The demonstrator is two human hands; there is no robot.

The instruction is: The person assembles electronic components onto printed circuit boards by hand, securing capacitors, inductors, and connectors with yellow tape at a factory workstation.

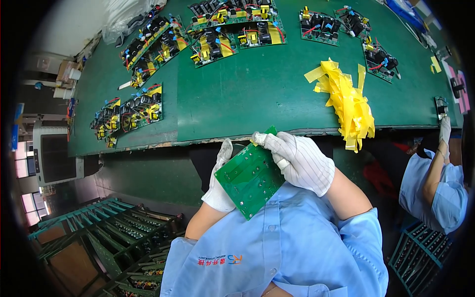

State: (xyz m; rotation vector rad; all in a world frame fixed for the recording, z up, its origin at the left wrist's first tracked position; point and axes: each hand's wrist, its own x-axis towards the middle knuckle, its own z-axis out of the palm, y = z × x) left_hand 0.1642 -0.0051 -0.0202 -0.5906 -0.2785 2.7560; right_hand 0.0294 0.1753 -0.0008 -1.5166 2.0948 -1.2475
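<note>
A green circuit board (247,185) is held tilted in front of my chest, its solder side showing. My left hand (220,179), in a white glove, supports the board's left edge, with some fingers hidden behind it. Across the upper right edge, my gloved right hand (302,161) has its fingers closed on the board near the top corner. A little yellow shows at those fingertips, too small to make out. Right of my hands, a heap of yellow tape strips (349,104) hangs over the table's near edge.
On the green table (232,104) stand several populated circuit boards (213,47), with more at the left (141,109) and far right (319,27). Racks of boards (123,232) stand on the floor at lower left. A co-worker's gloved hand (445,129) touches a small board at right.
</note>
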